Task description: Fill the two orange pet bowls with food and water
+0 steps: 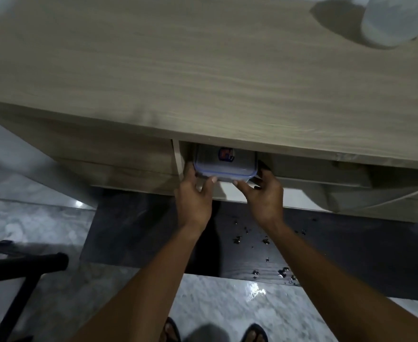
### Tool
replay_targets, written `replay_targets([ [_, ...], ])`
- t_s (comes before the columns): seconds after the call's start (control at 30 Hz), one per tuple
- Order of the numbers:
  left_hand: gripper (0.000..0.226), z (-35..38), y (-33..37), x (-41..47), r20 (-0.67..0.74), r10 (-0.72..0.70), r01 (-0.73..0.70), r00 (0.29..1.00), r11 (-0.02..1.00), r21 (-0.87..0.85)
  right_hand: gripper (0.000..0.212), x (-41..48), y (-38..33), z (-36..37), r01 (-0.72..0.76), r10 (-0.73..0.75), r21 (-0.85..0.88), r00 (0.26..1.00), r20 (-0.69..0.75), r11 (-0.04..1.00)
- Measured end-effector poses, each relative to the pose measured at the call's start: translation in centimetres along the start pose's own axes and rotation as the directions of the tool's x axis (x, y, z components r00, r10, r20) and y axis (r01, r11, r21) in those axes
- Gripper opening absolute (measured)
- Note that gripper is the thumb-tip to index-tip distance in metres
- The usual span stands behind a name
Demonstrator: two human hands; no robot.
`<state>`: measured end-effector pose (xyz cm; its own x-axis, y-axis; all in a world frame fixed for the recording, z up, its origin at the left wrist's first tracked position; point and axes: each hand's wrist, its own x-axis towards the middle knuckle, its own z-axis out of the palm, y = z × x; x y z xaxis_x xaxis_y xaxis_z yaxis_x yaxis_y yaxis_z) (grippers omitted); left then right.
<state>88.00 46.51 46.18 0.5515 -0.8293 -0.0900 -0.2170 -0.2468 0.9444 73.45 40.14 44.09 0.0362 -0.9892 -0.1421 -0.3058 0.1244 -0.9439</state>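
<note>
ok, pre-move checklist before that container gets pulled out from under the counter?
1. Left hand on container: ok, fingers at its left front corner.
2. Right hand on container: ok, fingers at its right front edge.
3. Lid seated: cannot tell, back half hidden under the counter.
4. Contents: cannot tell.
5. Floor: not ok, droplets on the dark mat.
6. Orange bowls: cannot tell, not in view.

Bench (203,70): pale beige wood grain. Container (225,164): clear, blue-rimmed lid, red-blue sticker (225,154). Floor (240,307): grey-white marble. Mat (339,250): black.
</note>
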Motion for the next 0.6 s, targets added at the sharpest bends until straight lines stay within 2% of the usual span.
replay_targets([
  [0.13, 0.019, 1.1, 0.4, 1.5, -0.043, -0.027, 0.03, 0.999, 0.998, 0.06, 0.035, 1.6, 0.0, 0.6, -0.003, 0.0, -0.053, 0.999, -0.046, 0.999],
  [0.23, 0.037, 1.5, 1.1, 2.2, -0.096, -0.077, 0.087, 0.992, 0.991, 0.097, 0.029, 2.5, -0.2, 0.8, 0.033, -0.038, -0.096, 0.998, -0.05, 0.995],
  [0.4, 0.023, 2.0, 1.6, 2.7, -0.098, -0.11, 0.12, 0.989, 0.988, 0.102, 0.034, 3.6, 0.0, 1.2, 0.047, -0.056, -0.14, 0.997, -0.055, 0.989],
  [0.53, 0.028, 1.6, 2.1, 2.5, -0.058, -0.115, 0.121, 0.992, 0.986, 0.115, 0.031, 2.9, -0.4, 1.1, 0.005, -0.01, -0.134, 0.999, -0.036, 0.991],
  [0.6, 0.035, 1.1, 2.2, 1.8, -0.028, -0.132, 0.134, 0.991, 0.985, 0.112, 0.04, 1.5, -0.9, 0.6, -0.069, 0.067, -0.12, 0.998, -0.02, 0.99],
])
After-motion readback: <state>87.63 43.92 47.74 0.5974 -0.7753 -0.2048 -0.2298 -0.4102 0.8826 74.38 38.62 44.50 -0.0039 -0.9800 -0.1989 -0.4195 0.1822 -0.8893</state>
